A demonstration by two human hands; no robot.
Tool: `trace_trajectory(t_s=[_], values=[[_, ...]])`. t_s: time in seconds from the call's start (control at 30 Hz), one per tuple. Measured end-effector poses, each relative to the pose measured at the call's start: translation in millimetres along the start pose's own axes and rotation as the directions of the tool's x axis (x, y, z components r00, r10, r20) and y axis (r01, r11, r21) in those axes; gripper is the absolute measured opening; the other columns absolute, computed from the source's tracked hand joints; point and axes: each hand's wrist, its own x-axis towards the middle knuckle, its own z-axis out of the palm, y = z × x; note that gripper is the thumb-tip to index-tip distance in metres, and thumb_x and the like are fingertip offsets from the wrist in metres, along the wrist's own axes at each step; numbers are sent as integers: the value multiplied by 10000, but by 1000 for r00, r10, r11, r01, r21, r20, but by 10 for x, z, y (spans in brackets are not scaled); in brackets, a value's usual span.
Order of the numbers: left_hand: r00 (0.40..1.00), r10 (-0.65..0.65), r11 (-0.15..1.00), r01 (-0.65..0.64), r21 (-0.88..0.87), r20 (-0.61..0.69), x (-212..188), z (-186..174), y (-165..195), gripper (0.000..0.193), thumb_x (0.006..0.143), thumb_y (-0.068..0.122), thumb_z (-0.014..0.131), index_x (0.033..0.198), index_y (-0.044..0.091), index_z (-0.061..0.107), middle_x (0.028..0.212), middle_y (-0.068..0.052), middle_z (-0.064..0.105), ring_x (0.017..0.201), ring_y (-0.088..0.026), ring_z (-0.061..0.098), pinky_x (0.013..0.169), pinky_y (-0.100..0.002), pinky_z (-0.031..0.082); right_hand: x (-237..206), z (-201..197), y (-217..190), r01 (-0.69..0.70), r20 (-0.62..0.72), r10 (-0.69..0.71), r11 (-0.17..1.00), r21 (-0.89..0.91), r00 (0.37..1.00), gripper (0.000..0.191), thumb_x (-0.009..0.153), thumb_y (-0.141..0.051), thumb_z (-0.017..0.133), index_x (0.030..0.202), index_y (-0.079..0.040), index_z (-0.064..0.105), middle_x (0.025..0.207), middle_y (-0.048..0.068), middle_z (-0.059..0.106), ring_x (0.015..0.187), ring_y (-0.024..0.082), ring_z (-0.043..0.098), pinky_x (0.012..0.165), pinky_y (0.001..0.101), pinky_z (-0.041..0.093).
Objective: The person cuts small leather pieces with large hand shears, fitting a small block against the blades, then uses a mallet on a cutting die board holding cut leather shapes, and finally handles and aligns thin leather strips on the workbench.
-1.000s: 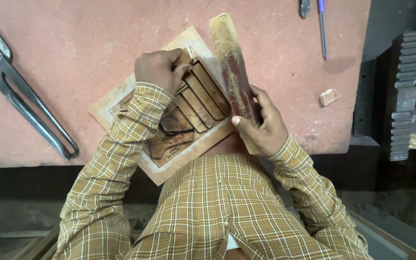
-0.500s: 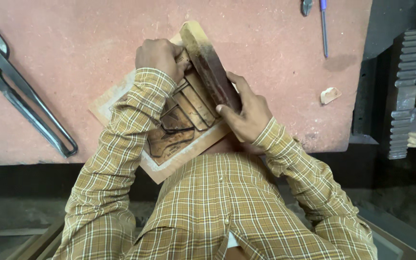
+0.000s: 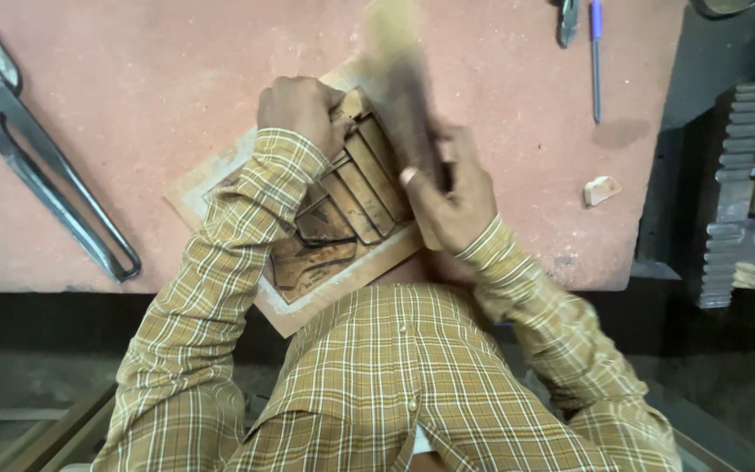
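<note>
My right hand (image 3: 452,197) is gripping a flat wooden bat (image 3: 399,83), fingers closed around its lower end; the blade is blurred above the carved wooden board (image 3: 342,218). My left hand (image 3: 301,109) is curled and pressing on the board's upper edge, holding something small I cannot make out. The board is lying on the reddish table (image 3: 159,79) at its near edge. Large metal shears (image 3: 41,170) are lying well to the left, a blue pen (image 3: 596,52) far right, a small wood chip (image 3: 600,190) near it.

soft, even daylight on the pink table (image 3: 176,79); wooden mallet (image 3: 395,79) motion-blurred; dim, murky lower edge and right side.
</note>
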Motion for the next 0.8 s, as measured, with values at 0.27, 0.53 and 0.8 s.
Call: trace_trajectory(t_s=[0.27,0.53,0.8], values=[[998,-42,999,40,21,55,-38,-31,-24,190,775,288,891,860,129,830,744,-116,741,665,-276,684,707,-413,577,40,4,-88,-71,91,81,992,-108,993,603,962,-152,730,1459,-9,419,1204,191,709,1031,262,740,883,369,601],[997,-72,995,69,78,36,-20,-38,-9,94,775,171,842,853,121,824,726,-115,722,648,-243,689,712,-401,590,105,-1,-149,-142,-39,142,990,18,989,564,979,-175,683,1452,-20,419,1074,115,730,919,232,751,804,336,603],[990,-130,991,131,-12,62,-4,-127,38,156,765,219,858,898,140,838,798,-162,728,727,-331,682,741,-450,569,124,-34,-155,-237,-109,244,969,73,964,533,954,-185,637,1423,-45,427,1024,116,765,855,257,781,744,345,632]])
